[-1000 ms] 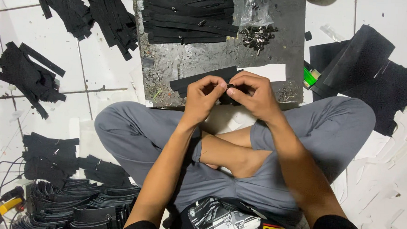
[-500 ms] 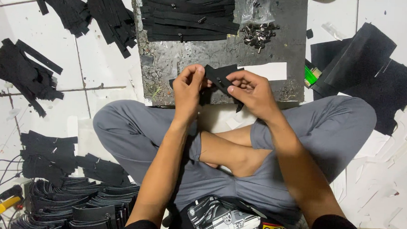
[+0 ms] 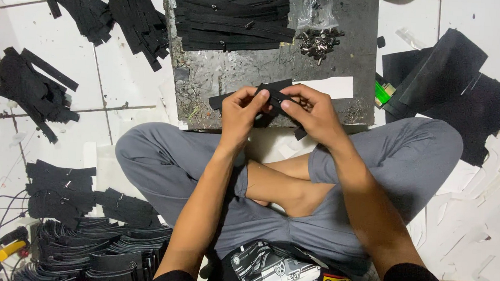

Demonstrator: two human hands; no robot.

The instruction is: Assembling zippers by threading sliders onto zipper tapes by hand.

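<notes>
I sit cross-legged on a white tiled floor. My left hand (image 3: 241,112) and my right hand (image 3: 314,114) both pinch a black strap piece (image 3: 275,97) just above the near edge of a dark grey work board (image 3: 219,76). The strap's left end (image 3: 220,101) sticks out past my left fingers. What sits between my fingertips is hidden. A stack of black straps (image 3: 233,17) lies at the board's far end. Beside it is a small heap of metal fittings (image 3: 319,40) under a clear plastic bag (image 3: 316,10).
Loose black strips lie in piles at the top left (image 3: 108,7) and left (image 3: 33,89). Finished black pieces are stacked at the lower left (image 3: 85,246). Black sheet material (image 3: 452,88) and a green lighter (image 3: 382,93) lie to the right. A white strip (image 3: 330,86) rests on the board.
Both hands lifted slightly away from my lap toward the board, and the strap piece turned between my fingers, its left end now sticking out farther.
</notes>
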